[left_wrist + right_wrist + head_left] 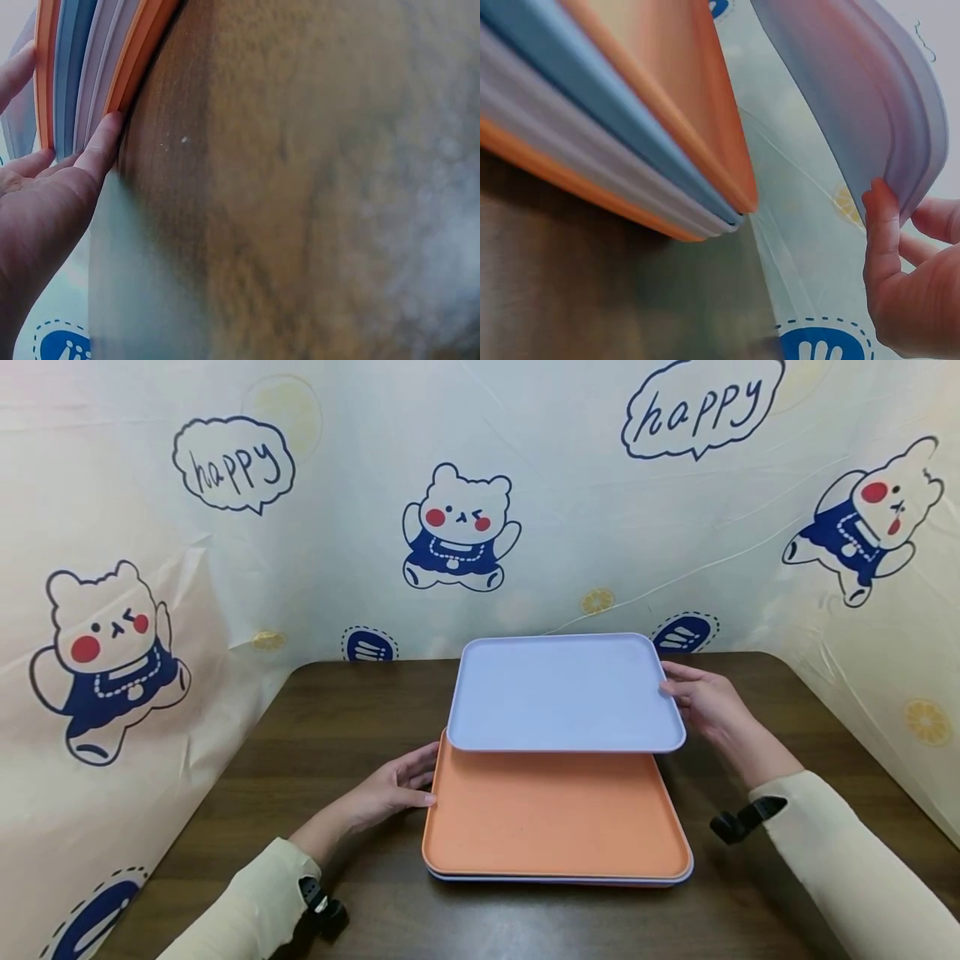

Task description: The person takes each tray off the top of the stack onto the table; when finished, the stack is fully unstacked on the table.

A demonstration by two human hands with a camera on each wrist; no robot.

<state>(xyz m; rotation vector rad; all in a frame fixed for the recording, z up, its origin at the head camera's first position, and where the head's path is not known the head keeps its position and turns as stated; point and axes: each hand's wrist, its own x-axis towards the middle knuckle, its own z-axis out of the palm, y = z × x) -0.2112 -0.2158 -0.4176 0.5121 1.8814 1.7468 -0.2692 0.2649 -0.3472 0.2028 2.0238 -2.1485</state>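
left hand (388, 788) touches stacked trays (558, 814), right hand (707, 700) pinches blue tray (564, 695) (aloft).

Setting: staged recording nook, apparently improvised. Evidence: pale printed cloth (345, 543) hangs behind and on both sides of a dark wood-grain counter (360, 702), screening it off (winking bears (450, 552), "happy" speech bubbles (234, 464), citrus slices (597, 602); rather nursery in taste). Black devices (763, 810) strapped at both cuffs (806, 814) fit a recording set-up. Home or office behind the cloth: cannot be determined.
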